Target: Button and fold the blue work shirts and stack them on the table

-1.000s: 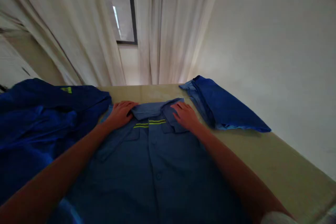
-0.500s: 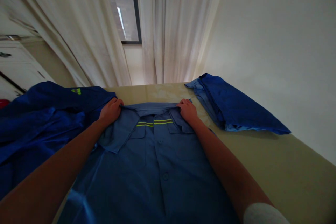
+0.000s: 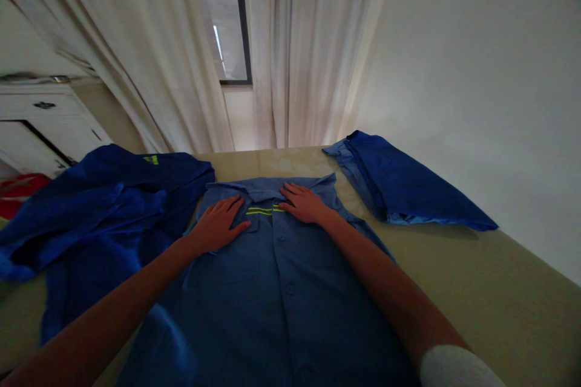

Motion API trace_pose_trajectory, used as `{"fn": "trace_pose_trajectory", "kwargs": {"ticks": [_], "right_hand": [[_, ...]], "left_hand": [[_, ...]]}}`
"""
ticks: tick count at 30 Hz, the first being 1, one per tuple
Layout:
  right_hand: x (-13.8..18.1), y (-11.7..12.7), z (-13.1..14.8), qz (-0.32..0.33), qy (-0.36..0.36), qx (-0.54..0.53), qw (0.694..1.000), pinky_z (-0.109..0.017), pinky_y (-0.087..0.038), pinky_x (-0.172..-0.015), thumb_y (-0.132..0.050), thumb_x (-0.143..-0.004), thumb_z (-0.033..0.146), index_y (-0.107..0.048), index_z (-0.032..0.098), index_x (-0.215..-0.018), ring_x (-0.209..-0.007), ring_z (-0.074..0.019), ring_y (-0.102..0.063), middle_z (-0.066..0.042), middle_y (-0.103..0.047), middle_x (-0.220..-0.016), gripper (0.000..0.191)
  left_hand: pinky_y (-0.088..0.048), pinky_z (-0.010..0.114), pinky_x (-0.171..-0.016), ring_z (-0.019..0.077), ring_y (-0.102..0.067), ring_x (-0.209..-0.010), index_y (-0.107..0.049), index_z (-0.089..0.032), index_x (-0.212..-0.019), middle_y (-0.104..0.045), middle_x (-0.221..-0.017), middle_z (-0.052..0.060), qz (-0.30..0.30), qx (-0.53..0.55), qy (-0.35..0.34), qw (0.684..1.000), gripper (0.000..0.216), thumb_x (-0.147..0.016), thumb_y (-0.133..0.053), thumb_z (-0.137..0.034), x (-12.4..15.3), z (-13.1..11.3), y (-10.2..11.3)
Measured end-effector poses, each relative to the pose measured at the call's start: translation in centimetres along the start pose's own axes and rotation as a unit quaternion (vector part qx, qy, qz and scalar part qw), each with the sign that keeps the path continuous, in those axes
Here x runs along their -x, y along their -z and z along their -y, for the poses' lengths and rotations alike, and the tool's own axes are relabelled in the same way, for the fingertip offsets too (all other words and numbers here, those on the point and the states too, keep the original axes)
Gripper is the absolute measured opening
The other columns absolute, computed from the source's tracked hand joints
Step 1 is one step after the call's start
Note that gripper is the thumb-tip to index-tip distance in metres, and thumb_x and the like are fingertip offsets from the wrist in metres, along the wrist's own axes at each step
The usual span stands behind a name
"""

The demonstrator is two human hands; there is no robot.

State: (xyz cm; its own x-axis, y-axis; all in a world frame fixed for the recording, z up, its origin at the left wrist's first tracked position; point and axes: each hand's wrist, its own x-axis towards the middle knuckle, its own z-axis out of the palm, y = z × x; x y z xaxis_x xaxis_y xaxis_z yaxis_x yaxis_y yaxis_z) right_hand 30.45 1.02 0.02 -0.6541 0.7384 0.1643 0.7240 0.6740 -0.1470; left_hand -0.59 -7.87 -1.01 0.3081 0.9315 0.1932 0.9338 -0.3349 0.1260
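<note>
A blue-grey work shirt (image 3: 272, 302) lies front up before me, its buttons running down the middle and thin yellow stripes across the chest. My left hand (image 3: 219, 225) rests flat on the shirt's left chest side, fingers spread. On the upper chest, close below the collar edge, my right hand (image 3: 303, 201) also lies flat with its fingers apart. Neither hand grips the cloth. Under the two hands, parts of the stripes and pocket flaps are hidden.
A crumpled darker blue garment (image 3: 136, 205) with a yellow-green patch lies at the left. Folded blue clothing (image 3: 408, 184) sits at the right by the wall. Beyond the yellowish table (image 3: 476, 296) hang pale curtains (image 3: 313, 54); a white cabinet (image 3: 49, 133) stands far left.
Both hands have let go of the shirt's top corners and moved inward onto its chest, opening flat. The view has shifted slightly left.
</note>
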Motion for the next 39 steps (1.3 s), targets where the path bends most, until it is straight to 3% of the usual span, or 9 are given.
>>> {"fn": "trace_pose_trajectory", "kwargs": {"ticks": [7,12,14,18,22,27,31,35,39], "right_hand": [[3.6,0.7,0.0,-0.141,-0.076,-0.039,0.986,-0.043,-0.029,-0.131,-0.030,-0.112,0.052,-0.049,0.016,-0.161,-0.157,-0.0248,-0.039,-0.013,-0.042,-0.170,0.063],[8.0,1.0,0.1,-0.015,-0.110,-0.013,0.994,-0.052,-0.026,-0.131,-0.042,-0.104,0.072,-0.041,0.017,-0.166,-0.161,-0.0332,-0.032,-0.015,-0.033,-0.173,0.083],[9.8,1.3,0.4,-0.037,-0.098,-0.001,0.994,-0.048,-0.024,-0.132,-0.039,-0.106,0.070,-0.041,0.017,-0.166,-0.161,-0.0301,-0.032,-0.014,-0.034,-0.173,0.081],[13.7,2.4,0.0,-0.109,-0.178,0.053,0.976,-0.051,-0.023,-0.132,-0.038,-0.107,0.069,-0.041,0.015,-0.166,-0.162,-0.0324,-0.029,-0.017,-0.032,-0.174,0.080],[16.4,2.1,-1.2,-0.024,-0.250,0.061,0.966,-0.054,-0.026,-0.130,-0.040,-0.105,0.071,-0.034,0.011,-0.168,-0.160,-0.0361,-0.032,-0.021,-0.033,-0.172,0.087],[17.5,2.2,-1.6,-0.020,-0.194,0.019,0.981,-0.048,-0.031,-0.129,-0.047,-0.107,0.058,-0.049,0.013,-0.161,-0.157,-0.0318,-0.040,-0.019,-0.039,-0.170,0.070],[21.6,3.4,-0.8,-0.017,-0.168,-0.017,0.986,-0.049,-0.035,-0.128,-0.054,-0.104,0.050,-0.060,0.015,-0.152,-0.153,-0.0316,-0.045,-0.018,-0.045,-0.166,0.059],[29.9,4.2,1.6,-0.063,-0.207,-0.042,0.975,-0.053,-0.043,-0.121,-0.058,-0.099,0.054,-0.064,0.021,-0.147,-0.141,-0.0347,-0.056,-0.016,-0.059,-0.153,0.058],[38.8,4.0,6.1,-0.175,-0.303,-0.044,0.936,-0.057,-0.055,-0.103,-0.056,-0.095,0.064,-0.069,0.028,-0.133,-0.114,-0.0363,-0.068,-0.015,-0.072,-0.121,0.054]], "left_hand": [[-0.030,0.064,-0.126,0.0417,-0.040,-0.155,-0.051,-0.016,-0.160,-0.044,-0.168,0.019,0.029,-0.042,0.103,0.993,0.065,-0.108,-0.033,-0.051,1.5,-0.2,-1.4],[-0.028,0.069,-0.125,0.0390,-0.038,-0.157,-0.051,-0.015,-0.158,-0.042,-0.169,0.019,0.032,-0.026,0.154,0.987,0.061,-0.110,-0.023,-0.041,-0.8,-2.1,-1.3],[-0.026,0.065,-0.127,0.0356,-0.037,-0.158,-0.048,-0.016,-0.160,-0.042,-0.169,0.017,0.049,-0.001,0.137,0.989,0.064,-0.110,-0.024,-0.047,-0.9,-2.2,-0.8],[-0.023,0.060,-0.130,0.0348,-0.034,-0.160,-0.046,-0.013,-0.161,-0.041,-0.170,0.020,0.007,-0.012,0.112,0.994,0.070,-0.108,-0.024,-0.053,1.3,0.3,0.2],[-0.028,0.064,-0.126,0.0404,-0.035,-0.159,-0.042,-0.004,-0.161,-0.036,-0.169,0.028,0.020,-0.040,0.137,0.990,0.076,-0.106,-0.025,-0.054,4.3,2.2,0.0],[-0.029,0.064,-0.126,0.0444,-0.031,-0.159,-0.044,0.003,-0.158,-0.037,-0.167,0.033,0.032,-0.039,0.115,0.992,0.081,-0.104,-0.033,-0.057,7.2,-0.9,-0.8],[-0.035,0.062,-0.126,0.0422,-0.033,-0.159,-0.048,-0.009,-0.160,-0.034,-0.170,0.027,0.068,0.033,0.041,0.996,0.079,-0.101,-0.047,-0.062,12.8,-4.7,0.9],[-0.030,0.063,-0.129,0.0369,-0.029,-0.161,-0.034,-0.036,-0.168,-0.027,-0.176,0.008,0.127,0.090,-0.016,0.988,0.080,-0.097,-0.057,-0.066,22.3,-8.2,3.3],[-0.027,0.069,-0.129,0.0431,-0.032,-0.159,-0.018,-0.051,-0.168,-0.026,-0.175,0.000,0.090,0.094,0.013,0.991,0.117,-0.071,-0.083,-0.060,31.8,-10.9,1.9]]}}
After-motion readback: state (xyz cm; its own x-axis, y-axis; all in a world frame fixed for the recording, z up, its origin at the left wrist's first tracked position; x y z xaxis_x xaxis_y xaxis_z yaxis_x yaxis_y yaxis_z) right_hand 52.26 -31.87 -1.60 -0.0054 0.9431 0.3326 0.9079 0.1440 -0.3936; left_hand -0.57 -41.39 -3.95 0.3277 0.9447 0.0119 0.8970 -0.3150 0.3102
